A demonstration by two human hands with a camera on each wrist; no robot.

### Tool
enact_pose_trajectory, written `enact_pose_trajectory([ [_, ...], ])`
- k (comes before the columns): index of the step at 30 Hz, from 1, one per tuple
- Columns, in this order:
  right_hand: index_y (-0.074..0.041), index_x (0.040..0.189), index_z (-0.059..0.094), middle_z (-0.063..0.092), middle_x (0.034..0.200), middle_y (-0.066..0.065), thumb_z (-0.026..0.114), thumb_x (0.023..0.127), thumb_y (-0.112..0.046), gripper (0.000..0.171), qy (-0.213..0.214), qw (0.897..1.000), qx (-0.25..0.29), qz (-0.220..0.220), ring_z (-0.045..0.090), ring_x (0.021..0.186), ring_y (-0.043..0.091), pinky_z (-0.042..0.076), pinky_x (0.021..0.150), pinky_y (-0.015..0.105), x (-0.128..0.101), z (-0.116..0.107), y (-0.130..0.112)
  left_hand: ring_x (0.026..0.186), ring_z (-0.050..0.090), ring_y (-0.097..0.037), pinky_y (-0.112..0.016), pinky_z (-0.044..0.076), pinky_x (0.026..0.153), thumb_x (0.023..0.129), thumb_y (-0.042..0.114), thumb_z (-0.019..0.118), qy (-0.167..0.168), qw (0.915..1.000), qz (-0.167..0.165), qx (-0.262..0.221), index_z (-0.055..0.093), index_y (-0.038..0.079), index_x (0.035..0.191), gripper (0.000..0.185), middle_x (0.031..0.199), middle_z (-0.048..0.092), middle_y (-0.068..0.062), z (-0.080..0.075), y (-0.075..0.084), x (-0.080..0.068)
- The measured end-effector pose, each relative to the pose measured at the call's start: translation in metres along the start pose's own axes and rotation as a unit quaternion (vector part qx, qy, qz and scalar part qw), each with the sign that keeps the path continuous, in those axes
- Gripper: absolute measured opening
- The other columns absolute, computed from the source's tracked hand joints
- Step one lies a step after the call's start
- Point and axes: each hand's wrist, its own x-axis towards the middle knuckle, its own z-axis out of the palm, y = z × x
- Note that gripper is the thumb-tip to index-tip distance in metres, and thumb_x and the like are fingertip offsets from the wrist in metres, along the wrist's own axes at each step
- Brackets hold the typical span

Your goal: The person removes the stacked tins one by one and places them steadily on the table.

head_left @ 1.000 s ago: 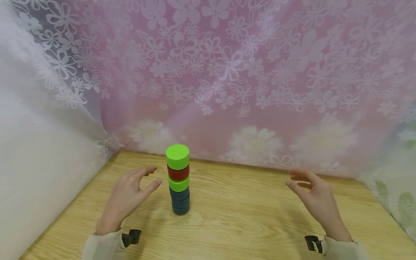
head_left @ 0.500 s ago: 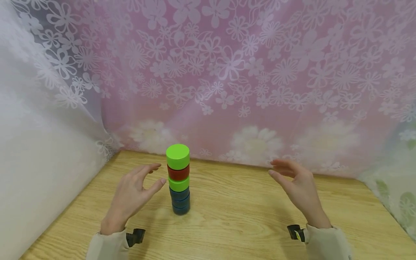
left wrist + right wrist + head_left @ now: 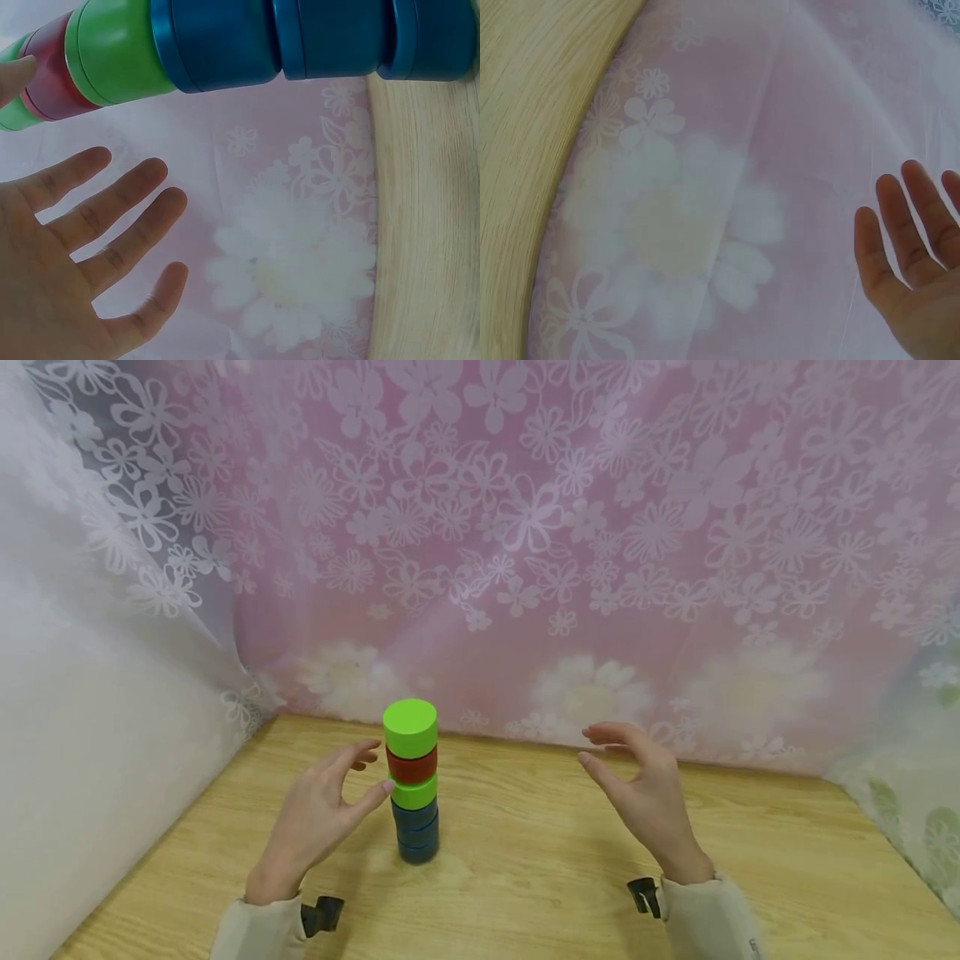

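The stack [image 3: 415, 792] stands on the table [image 3: 517, 852], before the cloth [image 3: 495, 543].

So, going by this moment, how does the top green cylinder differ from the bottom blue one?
Colour: the top green cylinder is bright lime, while the bottom blue cylinder is dark blue.
Place: the green one caps the stack; the blue one stands on the table.
Top face: the green one's is exposed, the blue one's covered.
Both are round and upright.

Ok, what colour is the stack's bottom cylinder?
Dark blue; the bottom cylinder shows best in the left wrist view.
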Motion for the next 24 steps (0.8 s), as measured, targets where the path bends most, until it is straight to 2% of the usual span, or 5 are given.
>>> enact_pose_trajectory([
  [4, 0.004, 0.111, 0.071, 0.072, 0.108, 0.014, 0.079, 0.079, 0.014, 0.035, 0.000, 1.000, 0.015, -0.028, 0.066, 0.100, 0.020, 0.050, 0.089, 0.024, 0.003, 0.007, -0.001, 0.104, 0.068, -0.029, -0.052, 0.055, 0.078, 0.093, 0.032, 0.074, 0.002, 1.0000, -0.001, 0.000, 0.063, 0.007, 0.134, 0.049, 0.116, 0.071, -0.010, 0.001, 0.000, 0.000],
  [9, 0.003, 0.111, 0.071, 0.073, 0.109, 0.012, 0.080, 0.078, 0.013, 0.035, 0.005, 0.999, 0.014, -0.050, 0.066, 0.099, 0.024, 0.048, 0.091, 0.023, 0.009, 0.013, -0.002, 0.103, 0.068, -0.028, -0.051, 0.055, 0.077, 0.092, 0.034, 0.075, -0.001, 1.0000, 0.003, 0.000, 0.063, 0.009, 0.135, 0.051, 0.118, 0.071, -0.010, 0.005, 0.000, 0.001],
  [19, 0.002, 0.105, 0.073, 0.074, 0.100, 0.013, 0.076, 0.072, 0.023, 0.038, 0.035, 0.987, -0.001, -0.155, 0.069, 0.090, 0.030, 0.048, 0.090, 0.019, 0.016, 0.020, 0.001, 0.102, 0.068, -0.027, -0.051, 0.054, 0.077, 0.092, 0.035, 0.074, -0.002, 1.0000, 0.007, -0.004, 0.062, 0.008, 0.136, 0.052, 0.117, 0.071, -0.010, 0.007, 0.001, 0.003],
  [21, 0.002, 0.102, 0.074, 0.073, 0.097, 0.014, 0.074, 0.078, 0.021, 0.030, 0.042, 0.984, 0.002, -0.172, 0.069, 0.087, 0.030, 0.049, 0.089, 0.018, 0.018, 0.023, 0.002, 0.103, 0.068, -0.027, -0.051, 0.054, 0.077, 0.093, 0.035, 0.074, -0.003, 1.0000, 0.005, -0.005, 0.062, 0.009, 0.136, 0.053, 0.117, 0.071, -0.010, 0.007, 0.002, 0.003],
  [24, 0.003, 0.100, 0.074, 0.073, 0.095, 0.015, 0.071, 0.093, 0.001, 0.007, 0.047, 0.982, 0.003, -0.185, 0.068, 0.085, 0.030, 0.050, 0.087, 0.019, 0.019, 0.027, 0.001, 0.103, 0.068, -0.027, -0.051, 0.055, 0.077, 0.093, 0.036, 0.074, -0.005, 1.0000, 0.006, -0.002, 0.062, 0.009, 0.136, 0.053, 0.117, 0.071, -0.009, 0.006, 0.003, 0.003],
])
